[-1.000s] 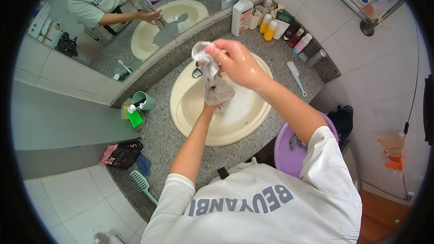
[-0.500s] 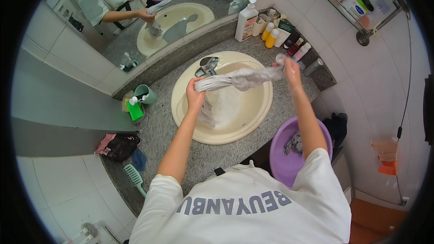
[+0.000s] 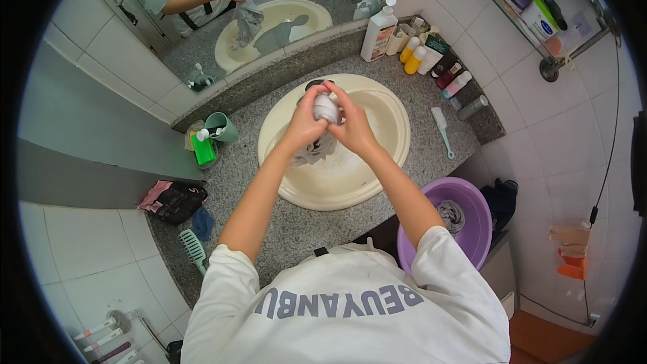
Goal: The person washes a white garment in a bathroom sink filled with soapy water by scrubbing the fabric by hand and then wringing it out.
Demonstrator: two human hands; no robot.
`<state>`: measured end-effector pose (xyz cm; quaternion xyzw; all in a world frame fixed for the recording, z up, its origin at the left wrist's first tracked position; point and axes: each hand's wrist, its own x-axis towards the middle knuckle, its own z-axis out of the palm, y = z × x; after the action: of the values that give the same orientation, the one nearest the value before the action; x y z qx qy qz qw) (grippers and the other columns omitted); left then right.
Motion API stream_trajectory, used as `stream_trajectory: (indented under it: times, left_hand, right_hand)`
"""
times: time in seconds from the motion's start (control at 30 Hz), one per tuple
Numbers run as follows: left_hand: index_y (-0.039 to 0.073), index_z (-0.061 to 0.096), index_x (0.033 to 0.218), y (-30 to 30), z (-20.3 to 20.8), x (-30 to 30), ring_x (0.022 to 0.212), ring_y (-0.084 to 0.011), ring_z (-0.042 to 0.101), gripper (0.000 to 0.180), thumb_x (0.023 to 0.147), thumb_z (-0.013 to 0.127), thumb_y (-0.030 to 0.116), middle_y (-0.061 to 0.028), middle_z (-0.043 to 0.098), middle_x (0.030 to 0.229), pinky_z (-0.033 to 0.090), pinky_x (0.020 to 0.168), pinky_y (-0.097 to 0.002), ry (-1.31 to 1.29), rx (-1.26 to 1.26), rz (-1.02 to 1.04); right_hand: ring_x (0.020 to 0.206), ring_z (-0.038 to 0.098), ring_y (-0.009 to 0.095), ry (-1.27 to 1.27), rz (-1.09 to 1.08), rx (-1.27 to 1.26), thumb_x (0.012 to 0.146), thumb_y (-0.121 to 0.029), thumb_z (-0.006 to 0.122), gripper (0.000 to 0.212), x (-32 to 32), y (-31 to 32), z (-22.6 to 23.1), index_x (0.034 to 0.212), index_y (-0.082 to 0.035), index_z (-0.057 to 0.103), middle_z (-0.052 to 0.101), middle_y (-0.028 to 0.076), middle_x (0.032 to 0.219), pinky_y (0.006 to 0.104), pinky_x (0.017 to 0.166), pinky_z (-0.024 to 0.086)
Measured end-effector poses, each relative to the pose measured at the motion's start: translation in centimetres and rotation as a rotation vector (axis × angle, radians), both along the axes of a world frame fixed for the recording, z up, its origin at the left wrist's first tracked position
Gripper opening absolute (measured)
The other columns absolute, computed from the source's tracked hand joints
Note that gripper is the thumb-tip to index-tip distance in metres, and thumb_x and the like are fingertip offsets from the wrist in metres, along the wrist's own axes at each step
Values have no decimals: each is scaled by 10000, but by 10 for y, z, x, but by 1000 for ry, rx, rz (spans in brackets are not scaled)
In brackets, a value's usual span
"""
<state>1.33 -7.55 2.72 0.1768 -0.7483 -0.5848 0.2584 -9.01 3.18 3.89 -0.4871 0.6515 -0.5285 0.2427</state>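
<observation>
Above the cream washbasin (image 3: 377, 192), a wet light-grey cloth (image 3: 327, 108) is bunched between my two hands. My left hand (image 3: 306, 121) wraps its left side, and my right hand (image 3: 354, 128) curls round the right side with fingertips close to the left ones. A loose part of the cloth hangs below my left hand into the basin. What kind of garment it is cannot be made out. The dark top of the faucet (image 3: 318, 83) shows just behind my fingertips; the rest of it is hidden.
A purple tub (image 3: 480, 243) with grey cloth inside stands low at the right. A white-headed brush (image 3: 441, 128) lies on the grey stone counter (image 3: 256, 256). Bottles, including a white pump bottle (image 3: 379, 32), line the back. A green cup (image 3: 221, 128) and comb (image 3: 192, 248) are left.
The cloth was stretched sideways between my separated hands; now it is gathered into a bunch. My right hand has come left and inward to meet the left, uncovering the brush.
</observation>
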Motion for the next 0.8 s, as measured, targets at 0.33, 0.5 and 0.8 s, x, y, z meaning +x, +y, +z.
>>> stream_trajectory:
  times: [0.33, 0.5, 0.8]
  left_hand:
    - [61, 333, 1349, 24, -84, 10, 1174, -244, 476, 920, 571, 822, 105, -140, 463, 1290, 410, 963, -364, 72, 98, 134]
    - [40, 536, 1124, 39, -85, 1, 1006, -156, 567, 561, 619, 781, 40, -64, 613, 1064, 443, 879, -298, -14, 342, 239]
    - [-7, 526, 1082, 9, -64, -1, 947, -160, 569, 438, 671, 675, -23, -88, 603, 1015, 451, 835, -288, 153, 320, 314]
  right_hand:
    - [931, 596, 142, -272, -113, -260, 680, 110, 544, 430, 11, -19, 23, 1097, 5, 573, 610, 81, 1012, 246, 744, 509]
    - [904, 597, 138, -585, -189, -253, 727, 92, 538, 395, -16, 3, 42, 1106, -20, 530, 592, 66, 1009, 243, 755, 500]
    - [1050, 567, 269, 142, -175, 152, 650, -89, 771, 685, -53, 80, -64, 1238, -72, 418, 577, 118, 1125, 379, 885, 483]
